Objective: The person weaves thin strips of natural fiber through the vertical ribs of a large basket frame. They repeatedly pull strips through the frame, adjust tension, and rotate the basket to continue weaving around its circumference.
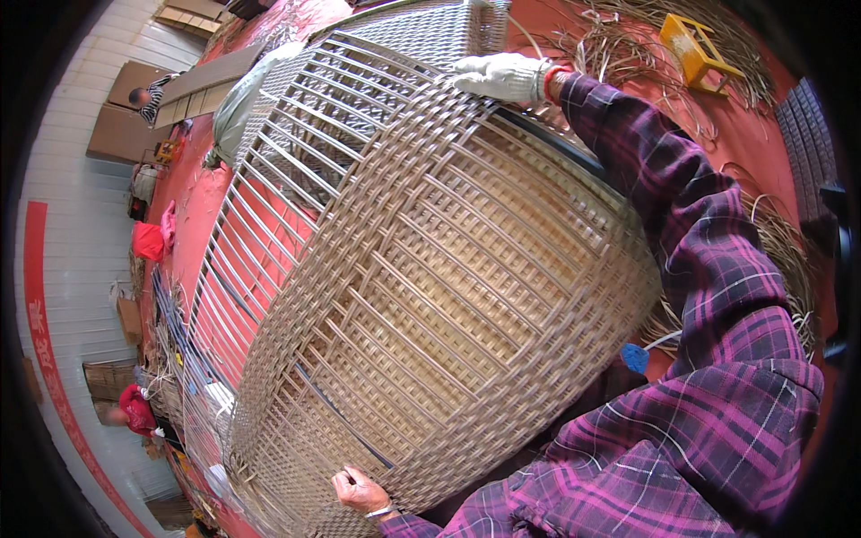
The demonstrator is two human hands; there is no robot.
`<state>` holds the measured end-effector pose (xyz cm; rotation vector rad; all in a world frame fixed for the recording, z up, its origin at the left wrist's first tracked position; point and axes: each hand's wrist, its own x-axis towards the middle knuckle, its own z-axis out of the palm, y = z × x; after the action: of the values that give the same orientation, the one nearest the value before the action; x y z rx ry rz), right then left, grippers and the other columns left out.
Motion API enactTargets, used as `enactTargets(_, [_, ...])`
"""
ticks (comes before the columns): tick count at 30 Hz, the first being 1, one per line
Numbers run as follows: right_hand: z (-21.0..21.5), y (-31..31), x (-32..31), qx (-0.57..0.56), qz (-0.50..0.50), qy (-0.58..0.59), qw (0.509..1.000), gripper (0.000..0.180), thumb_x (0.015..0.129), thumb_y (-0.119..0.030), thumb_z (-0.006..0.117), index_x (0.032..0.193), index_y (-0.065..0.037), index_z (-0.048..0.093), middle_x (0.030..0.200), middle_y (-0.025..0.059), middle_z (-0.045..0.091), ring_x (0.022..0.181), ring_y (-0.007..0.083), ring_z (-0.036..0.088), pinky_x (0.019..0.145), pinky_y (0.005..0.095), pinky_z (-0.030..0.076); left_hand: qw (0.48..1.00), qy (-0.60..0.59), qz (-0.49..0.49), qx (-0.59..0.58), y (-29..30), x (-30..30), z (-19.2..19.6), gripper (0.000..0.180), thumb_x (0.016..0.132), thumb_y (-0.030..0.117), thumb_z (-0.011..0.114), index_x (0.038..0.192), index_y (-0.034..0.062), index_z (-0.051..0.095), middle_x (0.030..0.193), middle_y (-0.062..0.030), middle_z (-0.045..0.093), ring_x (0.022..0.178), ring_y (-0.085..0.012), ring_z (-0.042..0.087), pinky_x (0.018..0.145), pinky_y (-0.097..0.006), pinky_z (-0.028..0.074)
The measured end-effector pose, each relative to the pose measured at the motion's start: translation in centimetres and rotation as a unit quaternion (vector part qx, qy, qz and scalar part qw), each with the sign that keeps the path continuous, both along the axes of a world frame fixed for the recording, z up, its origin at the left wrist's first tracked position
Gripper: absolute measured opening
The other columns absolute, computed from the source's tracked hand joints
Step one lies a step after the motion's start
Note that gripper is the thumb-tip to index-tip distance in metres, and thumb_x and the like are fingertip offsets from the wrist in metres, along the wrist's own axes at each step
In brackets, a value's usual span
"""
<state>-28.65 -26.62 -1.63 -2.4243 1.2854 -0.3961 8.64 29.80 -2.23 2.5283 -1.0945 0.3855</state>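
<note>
Well, L hand (360,491) w/ unclear grip

Looks bright, under diffuse light. Glints on the wicker weave (421,112) just below the gloved right hand (504,77); sinks into shadow right of the bare left hand (360,491). Bows the white panelled wall (76,161) well left of both hands, blackens at the rim. Reads sharp at the weave, softer far off.

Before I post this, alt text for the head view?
A large, partly woven brown wicker piece fills the view, the person's gloved right hand on its upper edge, bare left hand at the lower weave. Loose strands and a yellow stool are on the red floor; two people show far left.
</note>
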Motion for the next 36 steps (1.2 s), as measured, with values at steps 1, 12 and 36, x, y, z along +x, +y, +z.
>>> enactTargets(1, [0.6,0.9,-1.1,-0.021,0.001,-0.048,0.999,0.053,0.098,-0.049,0.040,0.130,-0.009,0.053,0.124,0.0160,0.060,0.112,0.0333,0.058,0.096,0.0418,0.045,1.000,-0.005,0.000,0.001,0.0,0.1,-0.1,0.029,0.086,0.004,0.062,0.065,-0.0021,0.043,0.064,-0.0151,0.041,0.061,-0.0343,0.044,0.057,-0.045,0.035])
enactTargets(12, [-0.5,14.7,-2.6,-0.260,0.118,-0.130,0.950,0.041,0.084,-0.026,0.067,0.118,-0.005,0.059,0.113,0.0135,0.063,0.102,0.0318,0.062,0.089,0.0417,0.050,0.996,-0.010,-0.006,0.092,-1.6,0.1,1.7,0.011,0.083,0.009,0.067,0.092,0.0030,0.064,0.095,-0.0166,0.060,0.087,-0.0359,0.059,0.073,-0.041,0.046])
enactTargets(36, [0.7,17.8,16.8,-0.191,0.188,-0.074,0.960,0.016,0.085,-0.009,0.051,0.098,-0.012,0.060,0.085,0.0108,0.059,0.077,0.0291,0.064,0.061,0.0401,0.051,0.967,-0.064,-0.246,0.004,-23.7,-1.7,0.7,0.013,0.084,0.011,0.066,0.096,0.0094,0.059,0.097,-0.0066,0.061,0.083,-0.0283,0.063,0.071,-0.037,0.050])
